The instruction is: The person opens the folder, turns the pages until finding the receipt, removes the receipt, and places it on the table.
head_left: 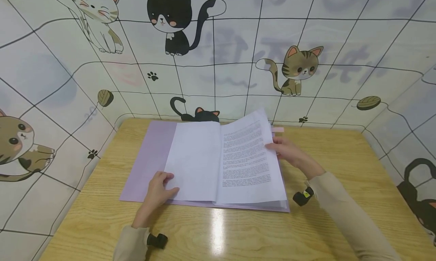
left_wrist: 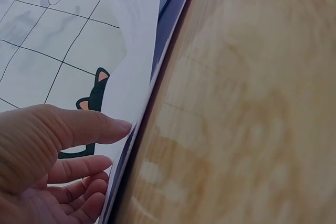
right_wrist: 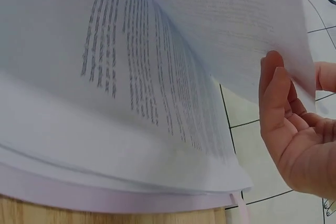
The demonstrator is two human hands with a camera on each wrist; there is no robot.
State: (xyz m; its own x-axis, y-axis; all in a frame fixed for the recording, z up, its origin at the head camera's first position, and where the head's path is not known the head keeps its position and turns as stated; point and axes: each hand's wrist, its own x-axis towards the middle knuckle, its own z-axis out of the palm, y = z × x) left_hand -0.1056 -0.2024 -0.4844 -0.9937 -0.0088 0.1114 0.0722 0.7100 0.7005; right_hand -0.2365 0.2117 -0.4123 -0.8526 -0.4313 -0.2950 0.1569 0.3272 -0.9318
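Note:
A lilac folder (head_left: 151, 151) lies spread on the table, with a blank white page (head_left: 194, 159) on its left side. Over that page's lower left edge rests my left hand (head_left: 157, 191), thumb and fingers apart and loosely bent. At the right side, my right hand (head_left: 289, 152) pinches the outer edge of a printed sheet (head_left: 246, 155) between thumb and fingers. The right wrist view shows this sheet (right_wrist: 231, 19) raised and curving away from another printed page (right_wrist: 152, 72) below it. In the left wrist view, the thumb of my left hand (left_wrist: 58, 150) touches the paper near its edge.
A pink tab (head_left: 278, 129) sticks out past the folder's right edge. The wooden table (head_left: 184, 234) reaches back to a wall (head_left: 235, 79) printed with cats and grid lines. Dark wrist cameras sit on both sleeves.

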